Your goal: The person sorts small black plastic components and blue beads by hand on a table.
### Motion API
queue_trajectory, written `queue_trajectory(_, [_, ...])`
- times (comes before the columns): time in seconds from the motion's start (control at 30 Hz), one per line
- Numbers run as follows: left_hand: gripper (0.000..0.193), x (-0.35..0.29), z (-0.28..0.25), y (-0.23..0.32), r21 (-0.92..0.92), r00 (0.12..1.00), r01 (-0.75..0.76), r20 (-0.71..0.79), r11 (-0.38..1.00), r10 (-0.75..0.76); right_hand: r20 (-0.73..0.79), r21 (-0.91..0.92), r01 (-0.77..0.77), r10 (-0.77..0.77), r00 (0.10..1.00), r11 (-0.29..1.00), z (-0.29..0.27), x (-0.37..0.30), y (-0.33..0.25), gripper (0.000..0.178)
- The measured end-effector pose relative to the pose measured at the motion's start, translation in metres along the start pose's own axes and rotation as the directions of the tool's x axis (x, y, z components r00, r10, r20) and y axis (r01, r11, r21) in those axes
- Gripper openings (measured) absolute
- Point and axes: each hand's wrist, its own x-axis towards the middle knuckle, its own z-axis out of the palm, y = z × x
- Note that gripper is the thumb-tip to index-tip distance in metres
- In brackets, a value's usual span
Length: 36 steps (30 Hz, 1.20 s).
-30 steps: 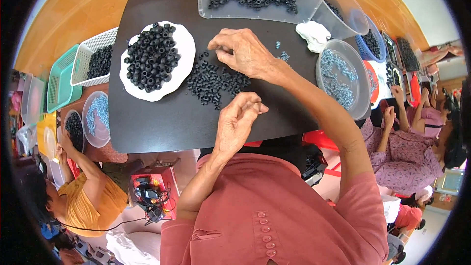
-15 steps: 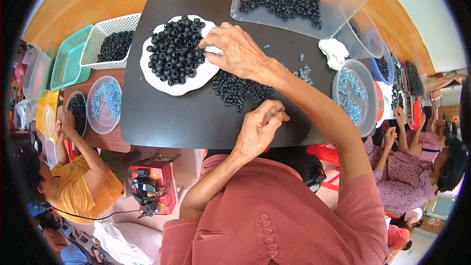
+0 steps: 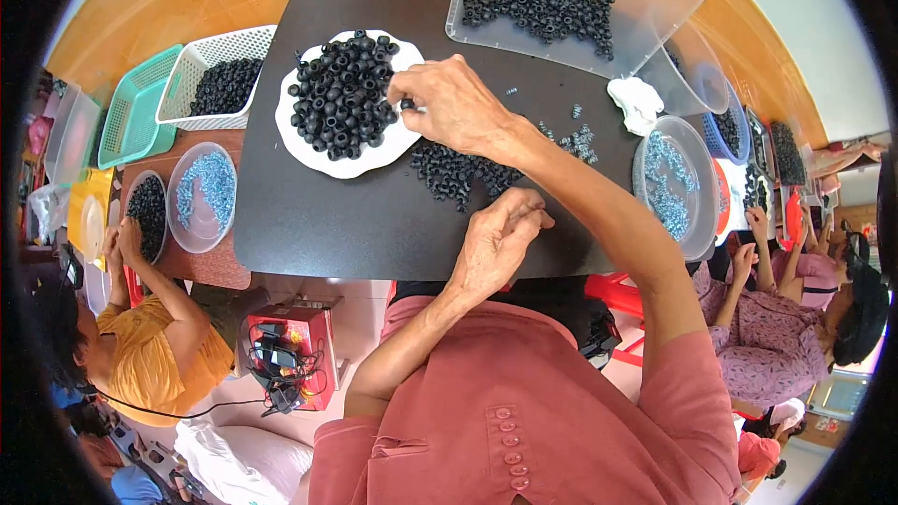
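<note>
Fingers (image 3: 404, 84) of right hand (image 3: 456, 108): thumb and forefinger together on one black bead (image 3: 408, 105), upper centre of frame, at right rim of plate.
Fingers of left hand (image 3: 494, 240): curled inward near front edge of worktop (image 3: 323, 238), just below centre of frame; cannot tell whether tips meet or hold anything.
White plate (image 3: 291, 138): wavy rim, upper left of centre; heaped with round black beads (image 3: 341, 98), many showing a hole.
Small black pieces (image 3: 458, 176): loose pile on worktop, centre of frame, between the two hands.
Blue-grey pieces (image 3: 580, 143): small scatter right of right hand; more in round clear tub (image 3: 708, 210), right side of frame.
Crumpled white item (image 3: 635, 105): just above tub; material not clear.
Clear bin (image 3: 645, 14): top of frame, right of centre; black parts inside.
White basket (image 3: 171, 110): upper left, black parts inside; green basket (image 3: 140, 117) just beside it.
Co-worker in yellow top (image 3: 168, 346): lower left, hands at round container of black parts (image 3: 147, 210).
</note>
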Motion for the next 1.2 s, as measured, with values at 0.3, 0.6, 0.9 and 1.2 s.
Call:
queue_trajectory(0.3, [0.013, -0.006, -0.010, 0.006, -0.152, 0.968, -0.174, -0.207, 0.973, 0.141, -0.137, 0.494, -0.190, 0.291, 0.947, 0.849, -0.040, -0.071, -0.021, 0.022])
queue_trajectory(0.6, [0.025, 0.002, -0.015, 0.019, 0.269, 0.898, -0.220, -0.319, 0.938, 0.302, -0.022, 0.883, -0.235, 0.535, 0.845, 0.407, -0.032, -0.127, -0.038, 0.015])
queue_trajectory(0.9, [0.022, 0.005, -0.004, 0.014, 0.530, 0.884, -0.229, -0.237, 0.816, 0.402, -0.123, 0.839, -0.228, 0.580, 0.805, 0.494, -0.028, -0.152, -0.030, 0.015])
queue_trajectory(1.2, [0.023, 0.001, 0.000, 0.007, 0.553, 0.897, -0.248, -0.180, 0.795, 0.404, -0.083, 0.880, -0.234, 0.617, 0.783, 0.414, -0.025, -0.168, -0.034, 0.017])
